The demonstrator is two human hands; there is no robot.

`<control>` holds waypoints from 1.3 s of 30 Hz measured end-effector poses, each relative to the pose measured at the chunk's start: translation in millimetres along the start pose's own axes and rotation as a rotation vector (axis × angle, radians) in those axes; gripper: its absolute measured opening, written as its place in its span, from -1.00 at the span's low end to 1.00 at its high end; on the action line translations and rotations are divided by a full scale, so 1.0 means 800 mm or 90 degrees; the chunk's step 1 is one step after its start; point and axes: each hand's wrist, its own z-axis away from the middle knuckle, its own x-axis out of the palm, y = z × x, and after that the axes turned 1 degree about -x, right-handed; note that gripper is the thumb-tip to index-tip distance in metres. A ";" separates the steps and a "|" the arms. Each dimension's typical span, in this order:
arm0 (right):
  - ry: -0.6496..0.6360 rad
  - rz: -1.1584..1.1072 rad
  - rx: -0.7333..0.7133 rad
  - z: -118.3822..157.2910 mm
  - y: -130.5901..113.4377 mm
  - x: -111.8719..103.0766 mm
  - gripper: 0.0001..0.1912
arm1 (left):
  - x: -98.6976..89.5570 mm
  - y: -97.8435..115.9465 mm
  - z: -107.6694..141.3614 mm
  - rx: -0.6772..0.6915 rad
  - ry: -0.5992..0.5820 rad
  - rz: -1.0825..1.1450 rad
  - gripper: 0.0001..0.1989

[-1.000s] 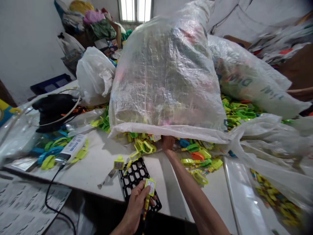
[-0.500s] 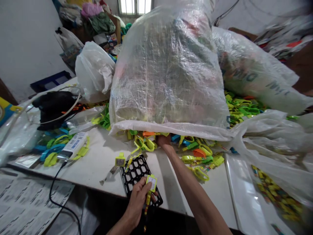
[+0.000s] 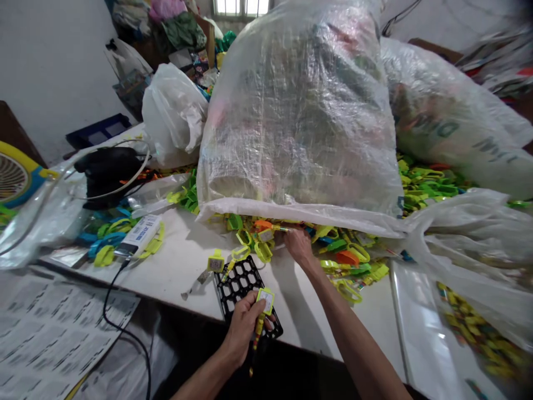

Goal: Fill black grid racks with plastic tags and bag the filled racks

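Note:
My left hand (image 3: 244, 319) is closed around a yellow toy watch (image 3: 265, 300) with a square pale face. From it a thin tube of coloured beads hangs past the table edge. Under that hand lies a black plastic grid tray (image 3: 237, 286). My right hand (image 3: 297, 244) reaches to the pile at the bag's lower edge, fingers pinched on a thin multicoloured tube (image 3: 280, 228); its far end lies by an orange piece. Around it are yellow, green, orange and blue toy watches (image 3: 263, 251). Another yellow watch (image 3: 215, 262) sits beside the tray's upper left corner.
A large translucent sack (image 3: 300, 122) stands behind the pile, with another bag (image 3: 449, 116) to its right. At left are a white boxy device (image 3: 139, 236) with a black cable and a fan (image 3: 14, 175). Flat plastic sheets (image 3: 420, 333) lie at right.
My right hand has drawn out slightly from under the sack's edge, its fingers now showing with the thin tube. My left hand keeps the toy watch. The view has shifted a little left.

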 end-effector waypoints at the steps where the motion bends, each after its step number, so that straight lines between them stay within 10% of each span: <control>1: 0.010 -0.088 0.028 0.013 0.003 -0.007 -0.73 | 0.001 0.001 0.000 -0.004 0.004 0.001 -0.55; 6: 0.047 -0.794 0.217 0.098 0.006 -0.041 -0.56 | 0.009 0.007 0.006 -0.007 0.027 0.031 -0.60; 10: 0.004 -1.014 0.334 0.149 -0.011 -0.059 -0.65 | 0.019 0.012 0.012 0.004 0.026 0.043 -0.63; 39: -0.018 -0.959 0.298 0.221 -0.048 -0.054 -0.63 | 0.031 -0.003 0.027 0.066 -0.007 0.010 -0.62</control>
